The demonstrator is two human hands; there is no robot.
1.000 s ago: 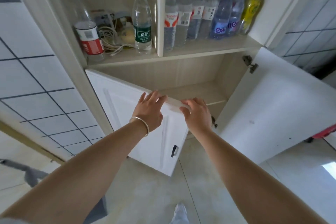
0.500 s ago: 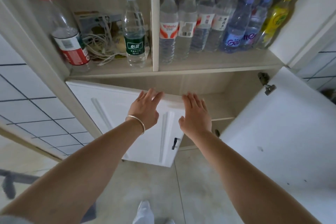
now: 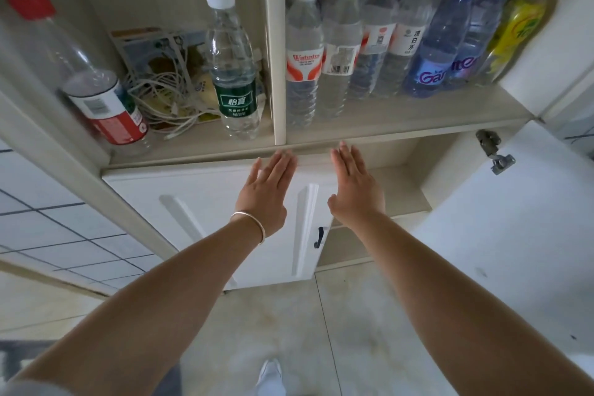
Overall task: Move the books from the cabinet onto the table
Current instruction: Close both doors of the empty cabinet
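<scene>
Flat hands [image 3: 263, 193] against white cabinet door [image 3: 205, 219]

- The cabinet [image 3: 401, 128] is a pale, wood-grained unit with white doors, standing against a tiled wall and filling the far half of the view.
- Its upper shelf is open-fronted and split by an upright divider [image 3: 274, 51].
- Its left lower door [image 3: 209, 222], white with raised panel trim and a small dark handle on its right edge, is shut or nearly so.
- Its right lower door [image 3: 514, 219] is swung wide open toward the near right, its metal hinge showing at the top.
- The lower compartment [image 3: 398, 183] behind it shows only bare pale board; no books can be made out anywhere in the cabinet.
</scene>
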